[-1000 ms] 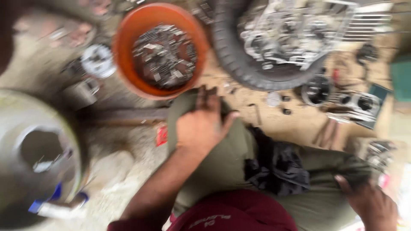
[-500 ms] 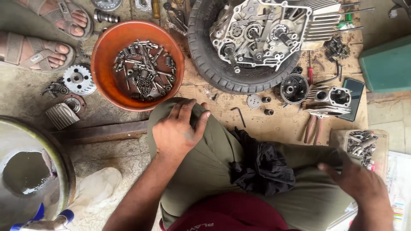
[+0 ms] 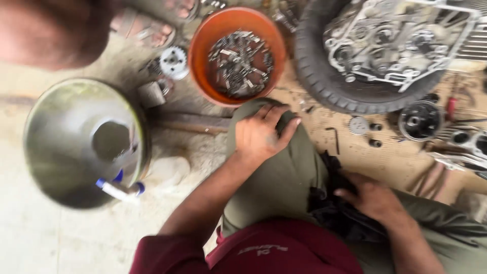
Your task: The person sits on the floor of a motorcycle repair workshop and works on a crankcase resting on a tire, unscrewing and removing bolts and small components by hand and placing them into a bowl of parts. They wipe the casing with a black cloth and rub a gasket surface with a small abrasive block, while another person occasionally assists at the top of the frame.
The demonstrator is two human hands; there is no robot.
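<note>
My left hand [image 3: 261, 134] rests flat on my left knee, on olive trousers [image 3: 276, 177], fingers spread and holding nothing. My right hand [image 3: 373, 195] lies in my lap on a black rag [image 3: 327, 195], fingers curled on the cloth. An orange bowl [image 3: 264, 30] full of bolts and small metal parts stands just beyond the knee. Behind it to the right, an engine block [image 3: 390, 40] sits inside a black tyre [image 3: 317, 76].
A large metal basin [image 3: 66, 147] with a blue-capped white tube [image 3: 119, 190] is at the left. A sprocket [image 3: 173, 62], a hex key [image 3: 335, 138], a round black part [image 3: 420, 121] and loose parts lie on the ground. Another person's sandalled foot [image 3: 157, 30] is at top left.
My right hand has moved from the far right onto the black rag in my lap. The left hand stays on the knee. The view has shifted.
</note>
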